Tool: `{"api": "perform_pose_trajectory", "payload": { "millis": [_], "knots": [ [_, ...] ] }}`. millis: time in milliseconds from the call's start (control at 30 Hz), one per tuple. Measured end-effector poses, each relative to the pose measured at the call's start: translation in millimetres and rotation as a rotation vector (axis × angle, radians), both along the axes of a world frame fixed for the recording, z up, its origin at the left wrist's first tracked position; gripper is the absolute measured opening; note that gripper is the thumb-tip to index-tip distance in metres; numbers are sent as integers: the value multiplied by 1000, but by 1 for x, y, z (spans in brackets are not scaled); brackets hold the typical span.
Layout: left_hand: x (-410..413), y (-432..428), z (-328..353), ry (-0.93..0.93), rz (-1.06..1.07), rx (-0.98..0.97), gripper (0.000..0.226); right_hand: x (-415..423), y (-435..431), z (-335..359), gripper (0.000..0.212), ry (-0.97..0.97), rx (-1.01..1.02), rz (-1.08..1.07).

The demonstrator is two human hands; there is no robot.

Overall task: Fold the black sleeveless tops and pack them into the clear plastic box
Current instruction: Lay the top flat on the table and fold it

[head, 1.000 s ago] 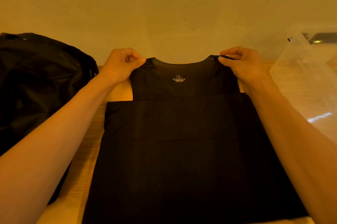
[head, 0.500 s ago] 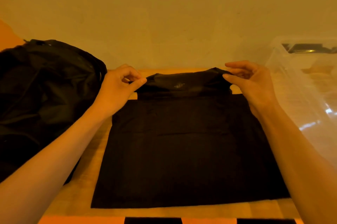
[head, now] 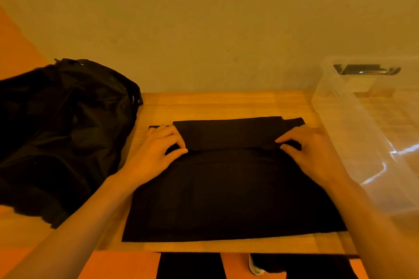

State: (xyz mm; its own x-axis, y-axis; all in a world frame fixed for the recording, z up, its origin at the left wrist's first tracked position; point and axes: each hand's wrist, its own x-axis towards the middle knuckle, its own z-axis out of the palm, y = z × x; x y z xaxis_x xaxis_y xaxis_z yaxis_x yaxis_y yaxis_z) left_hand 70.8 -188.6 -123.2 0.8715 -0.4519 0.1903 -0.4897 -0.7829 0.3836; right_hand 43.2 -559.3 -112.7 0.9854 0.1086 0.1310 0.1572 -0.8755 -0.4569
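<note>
Two hands on the black top (head: 226, 188), left hand (head: 156, 154) and right hand (head: 310, 154), each pinching an end of its folded-over flap. The flap's long axis runs straight between the grips, across the table (head: 226, 104), with the hem facing the person. The clear box (head: 362, 131) sits just outside the right grip.

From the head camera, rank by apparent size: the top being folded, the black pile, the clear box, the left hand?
1-2. The top being folded and the black pile: too alike to rank.
3. The clear box, though cut off by the frame.
4. The left hand.
</note>
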Motion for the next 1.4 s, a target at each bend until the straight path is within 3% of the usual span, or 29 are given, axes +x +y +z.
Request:
{"api": "perform_pose_trajectory", "payload": {
  "millis": [400, 467, 567, 733, 900, 1200, 1267, 1400],
  "knots": [
    [-15, -3, -5, -74, 49, 4, 34, -17, 2, -6, 29, -86, -122, -11],
    [-19, -13, 0, -63, 117, -62, 37, -21, 11, -2, 35, -150, -88, -10],
    [-16, -43, 7, 33, 183, 30, 52, -8, 44, 1, 39, -200, -67, -24],
    [10, -69, 2, 215, 254, 267, 65, 40, 89, -12, 64, 120, -285, -44],
    [15, -63, -17, 233, 265, 461, 74, 49, 86, -32, 74, 219, -430, -53],
    [-2, -21, -16, 211, 389, 485, 84, 44, 42, -27, 80, 274, -458, -166],
    [-6, -24, -6, 148, 415, 506, 85, 42, 48, -21, 80, 209, -454, -190],
    [-16, -65, 12, 98, 345, 306, 78, 29, 97, -14, 78, 78, -396, -50]
  ]
}}
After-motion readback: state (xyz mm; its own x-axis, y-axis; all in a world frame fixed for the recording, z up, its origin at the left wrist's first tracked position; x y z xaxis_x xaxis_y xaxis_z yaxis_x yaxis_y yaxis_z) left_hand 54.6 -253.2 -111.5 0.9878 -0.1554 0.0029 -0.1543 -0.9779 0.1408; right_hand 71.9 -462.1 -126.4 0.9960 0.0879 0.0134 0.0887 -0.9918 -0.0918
